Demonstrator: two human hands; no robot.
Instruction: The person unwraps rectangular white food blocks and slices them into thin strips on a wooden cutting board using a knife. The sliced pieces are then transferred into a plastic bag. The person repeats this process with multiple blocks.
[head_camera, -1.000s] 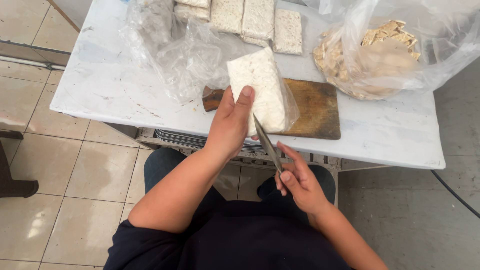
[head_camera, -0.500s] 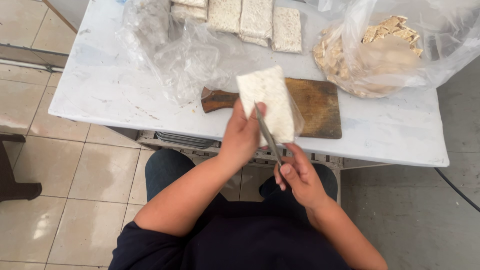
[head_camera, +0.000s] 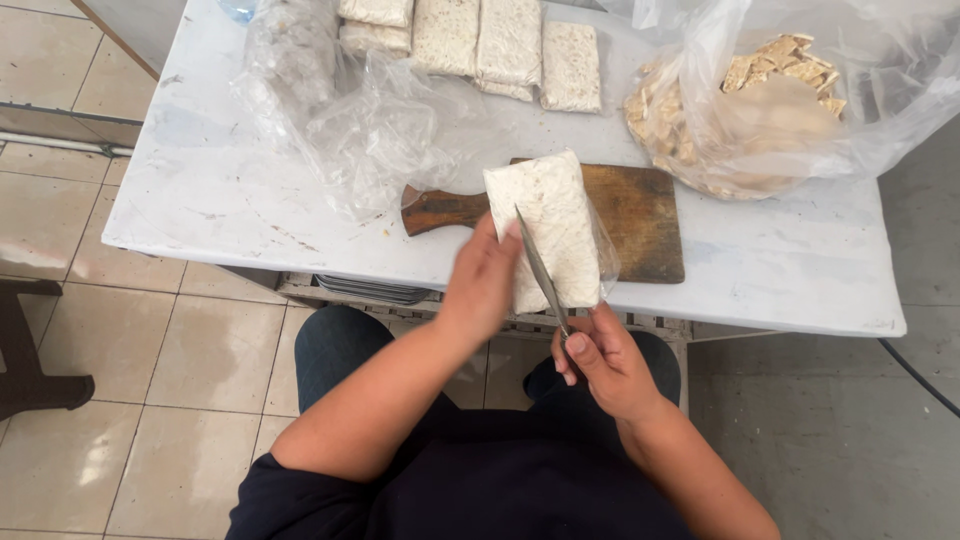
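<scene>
I see the white block (head_camera: 548, 225) held over the near edge of the cutting board (head_camera: 640, 215), its long axis running away from me, tilted a little left. My left hand (head_camera: 482, 280) clasps its near left side. My right hand (head_camera: 600, 360) is closed round a knife (head_camera: 540, 272), blade laid along the block. White table (head_camera: 200, 190), tiled floor (head_camera: 90, 400). The block's wrapping is hard to make out.

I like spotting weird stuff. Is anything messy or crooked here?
Slightly: the wrapped white block is tilted, held by the left hand, jutting past the cutting board. Crumpled plastic bags lie loose nearby.
</scene>
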